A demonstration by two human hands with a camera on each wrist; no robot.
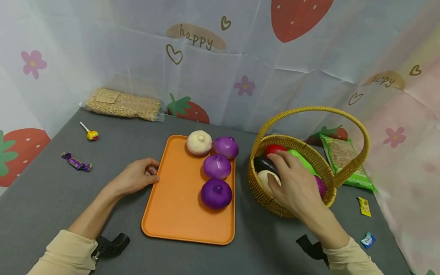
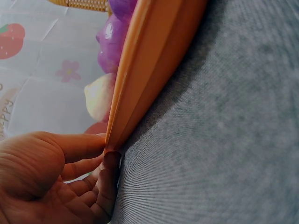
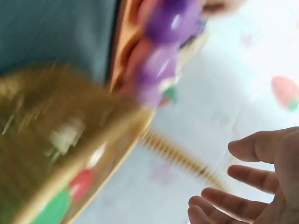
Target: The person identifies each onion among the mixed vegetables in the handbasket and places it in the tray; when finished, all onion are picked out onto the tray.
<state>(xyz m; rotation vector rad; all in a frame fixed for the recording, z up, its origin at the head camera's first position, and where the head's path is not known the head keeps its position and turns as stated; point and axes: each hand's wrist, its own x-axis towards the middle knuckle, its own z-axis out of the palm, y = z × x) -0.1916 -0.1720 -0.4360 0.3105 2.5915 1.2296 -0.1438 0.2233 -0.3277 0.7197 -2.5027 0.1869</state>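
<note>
Four onions, one white (image 1: 199, 143) and three purple (image 1: 216, 193), already sit on the orange tray (image 1: 176, 211). The right hand (image 1: 295, 183), fingers spread and empty, reaches into the wicker basket (image 1: 273, 203) on the right, where more vegetables wait; the left hand (image 1: 136, 177) rests loosely curled against the tray's left rim.

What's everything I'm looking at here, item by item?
Tray: one, orange, centre of table.
Onions: three purple, one white, on the tray's right side.
Basket: one, woven yellow, right of tray; holds red, green, dark, white and purple items.
Grain packet: one, clear, back left.
Green packet: one, behind basket.
Lollipop: one, left.
Purple candy: one, left.
Small wrappers: one yellow, one blue, right.
Left hand: touches the tray's left edge.
Right hand: open, over the basket.
</note>
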